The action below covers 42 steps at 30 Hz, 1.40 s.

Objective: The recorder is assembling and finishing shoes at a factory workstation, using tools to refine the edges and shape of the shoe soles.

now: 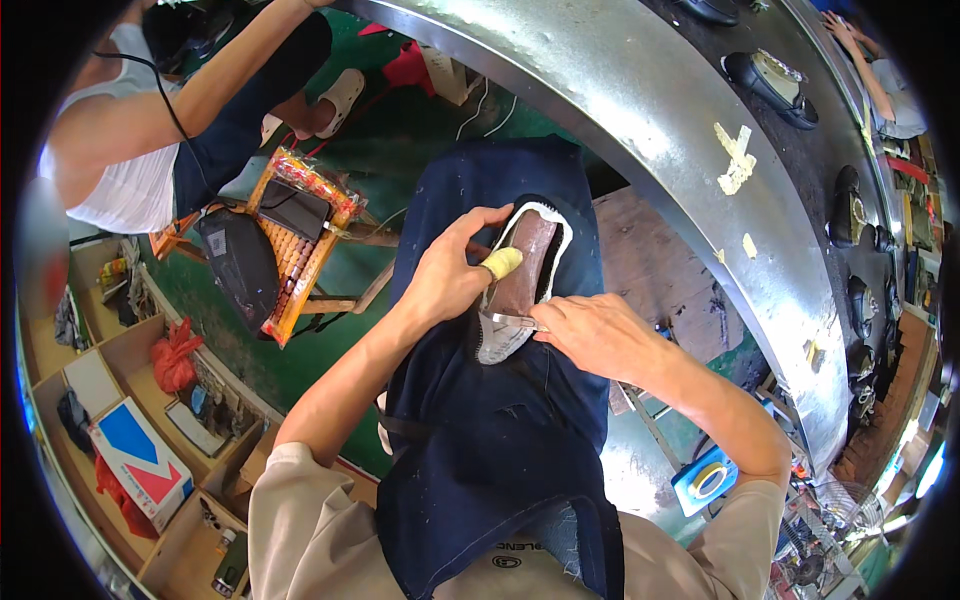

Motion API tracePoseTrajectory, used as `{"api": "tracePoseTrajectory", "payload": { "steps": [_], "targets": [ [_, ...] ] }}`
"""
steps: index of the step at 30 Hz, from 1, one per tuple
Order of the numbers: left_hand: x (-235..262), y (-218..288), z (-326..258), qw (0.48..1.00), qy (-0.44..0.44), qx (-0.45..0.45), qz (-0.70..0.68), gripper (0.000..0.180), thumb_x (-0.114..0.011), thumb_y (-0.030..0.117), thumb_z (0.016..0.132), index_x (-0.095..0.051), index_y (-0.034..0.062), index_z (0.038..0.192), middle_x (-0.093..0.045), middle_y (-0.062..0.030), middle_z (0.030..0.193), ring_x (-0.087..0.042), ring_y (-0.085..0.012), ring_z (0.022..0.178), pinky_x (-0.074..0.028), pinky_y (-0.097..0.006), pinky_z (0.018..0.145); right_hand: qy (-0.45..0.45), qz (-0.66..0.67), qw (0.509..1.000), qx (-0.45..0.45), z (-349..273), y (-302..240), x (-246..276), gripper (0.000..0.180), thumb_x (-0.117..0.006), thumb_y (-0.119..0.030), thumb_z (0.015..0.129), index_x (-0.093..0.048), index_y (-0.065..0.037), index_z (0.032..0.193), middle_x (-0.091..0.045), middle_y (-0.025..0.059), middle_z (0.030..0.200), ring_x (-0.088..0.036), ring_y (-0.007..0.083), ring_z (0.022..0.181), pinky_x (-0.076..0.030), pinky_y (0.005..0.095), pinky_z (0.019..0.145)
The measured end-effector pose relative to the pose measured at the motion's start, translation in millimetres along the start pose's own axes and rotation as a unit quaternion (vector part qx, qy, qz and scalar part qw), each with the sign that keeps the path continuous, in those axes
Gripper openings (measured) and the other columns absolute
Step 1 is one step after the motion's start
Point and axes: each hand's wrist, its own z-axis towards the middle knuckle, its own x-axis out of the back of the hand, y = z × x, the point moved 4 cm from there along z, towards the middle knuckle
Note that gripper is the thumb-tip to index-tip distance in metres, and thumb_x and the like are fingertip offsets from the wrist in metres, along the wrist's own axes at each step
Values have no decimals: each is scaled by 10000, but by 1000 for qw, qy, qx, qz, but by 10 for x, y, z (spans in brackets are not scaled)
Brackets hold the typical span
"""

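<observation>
An unfinished shoe [519, 268], sole side up, rests on the dark blue apron [480, 430] over my lap. Its brown bottom is framed by a pale, ragged edge, with dark material round the toe. My left hand [450, 270] grips the shoe's left side, its thumb wrapped in yellow covering and pressed on the bottom. Between the fingers of my right hand [598, 332] is a thin, flat metal strip [511, 320], which lies across the shoe near its lower, greyish end. I cannot tell whether the strip is sharpened.
A curved metal bench edge [640, 90] runs from the top to the right, beside a dark belt carrying several black shoes [770, 88]. Left stands a beaded wooden chair [300, 250] with a dark bag; beyond sits another person [130, 140]. Compartmented wooden trays [130, 350] fill the lower left.
</observation>
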Motion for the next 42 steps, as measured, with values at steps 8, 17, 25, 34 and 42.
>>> {"api": "tracePoseTrajectory", "payload": {
  "steps": [8,17,25,34,42],
  "targets": [
    [14,-99,39,999,-24,33,-13,568,-761,142,930,-557,80,1457,-642,-65,1333,-605,-165,963,-533,-322,874,-3,54,998,-11,83,-12,-147,132,-626,-171,946,-572,-52,962,-674,102,776,-723,280,719,-575,402,629],
    [-85,23,26,994,25,-45,98,542,-768,148,915,-593,77,1423,-642,-91,1298,-636,-173,904,-536,-327,838,-30,-273,958,-80,55,-411,109,186,-658,-116,819,-615,-5,962,-672,139,804,-706,229,754,-558,335,626],
    [-549,-611,-862,900,48,257,-348,502,-369,116,1095,-356,42,1591,-450,-138,1574,-425,-243,1459,-284,-405,1236,-66,7,985,-157,-169,-451,237,301,-605,-263,1020,-557,16,917,-660,190,671,-699,358,639,-556,452,597],
    [-360,-427,-470,845,-118,262,-450,618,-327,492,1103,-425,65,1539,-507,-132,1523,-489,-264,1402,-351,-455,1198,39,116,976,-183,50,-185,-427,308,-586,-258,1042,-557,38,963,-663,228,666,-692,414,654,-552,475,589],
    [-410,-539,-410,870,-158,296,-362,631,-445,554,1065,-538,51,1435,-621,-134,1384,-582,-252,1297,-421,-446,1129,-158,460,832,-267,-93,242,-377,281,-647,-302,1014,-655,-22,1041,-727,94,782,-731,198,672,-572,352,608]
  ]
}}
